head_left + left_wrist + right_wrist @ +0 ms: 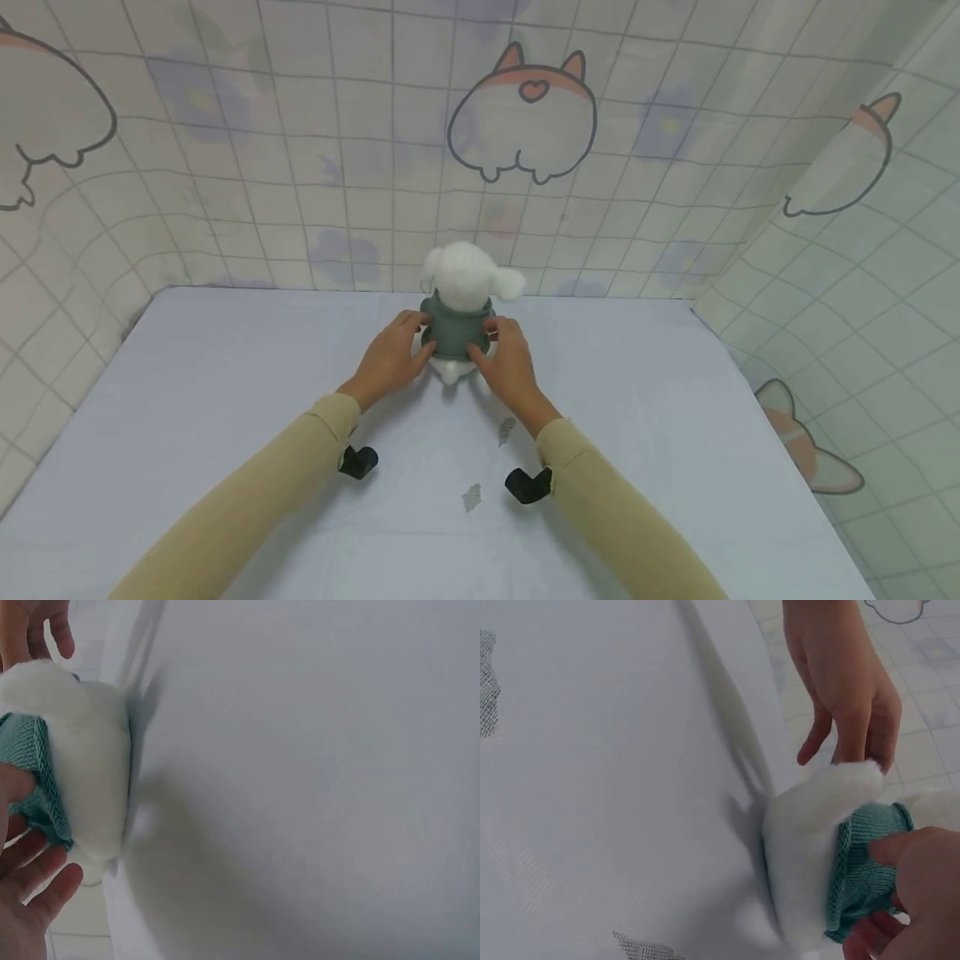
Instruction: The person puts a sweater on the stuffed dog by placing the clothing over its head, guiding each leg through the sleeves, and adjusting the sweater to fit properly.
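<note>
A white plush toy (pixel 463 277) with floppy ears sits near the table's far edge, its back and short tail towards me. It wears a green knitted sweater (pixel 456 333), which looks teal in both wrist views. My left hand (pixel 390 358) holds the toy's left side, thumb low on the sweater and fingers round the flank. On the opposite side, my right hand (pixel 512 367) grips it the same way, its thumb on the knit in the right wrist view. The toy's white fluffy lower body (pixel 94 772) is close against the tabletop. Its front is hidden from the head view.
The white-covered table (pixel 225 400) carries two small grey patches (pixel 471 497) between my forearms. A black wrist mount (pixel 358 462) juts from each sleeve. Behind the toy and along both sides hangs a grid-patterned curtain (pixel 420 183) with cartoon animal prints.
</note>
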The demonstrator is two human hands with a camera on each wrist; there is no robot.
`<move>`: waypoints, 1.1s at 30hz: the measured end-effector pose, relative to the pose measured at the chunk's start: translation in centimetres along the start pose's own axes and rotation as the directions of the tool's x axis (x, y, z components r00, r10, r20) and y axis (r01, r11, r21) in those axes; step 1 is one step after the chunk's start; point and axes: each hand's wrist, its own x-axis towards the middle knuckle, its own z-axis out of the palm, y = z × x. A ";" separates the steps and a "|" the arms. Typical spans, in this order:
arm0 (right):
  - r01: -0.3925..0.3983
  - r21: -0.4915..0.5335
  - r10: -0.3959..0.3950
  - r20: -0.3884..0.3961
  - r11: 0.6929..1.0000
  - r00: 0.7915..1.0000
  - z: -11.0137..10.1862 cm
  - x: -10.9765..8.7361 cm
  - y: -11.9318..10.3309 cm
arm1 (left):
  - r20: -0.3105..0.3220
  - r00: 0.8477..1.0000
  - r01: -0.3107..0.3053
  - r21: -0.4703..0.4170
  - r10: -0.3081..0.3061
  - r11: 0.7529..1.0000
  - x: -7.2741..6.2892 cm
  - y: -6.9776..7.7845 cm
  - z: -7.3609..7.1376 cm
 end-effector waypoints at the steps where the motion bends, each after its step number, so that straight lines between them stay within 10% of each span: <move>1: -0.030 0.006 0.030 -0.001 1.000 1.000 0.1 0.1 -0.1 | 0.009 1.000 0.015 -0.009 -0.014 1.000 0.1 0.0 0.1; 10: -0.219 0.054 0.216 0.069 0.974 0.974 0.6 0.6 -0.7 | 0.091 0.991 0.112 -0.179 -0.097 0.977 0.4 0.2 0.3; 33: -0.250 0.175 0.266 -0.079 0.952 0.961 -0.6 0.6 -0.1 | 0.043 0.993 -0.105 -0.112 0.111 0.988 0.6 3.6 1.3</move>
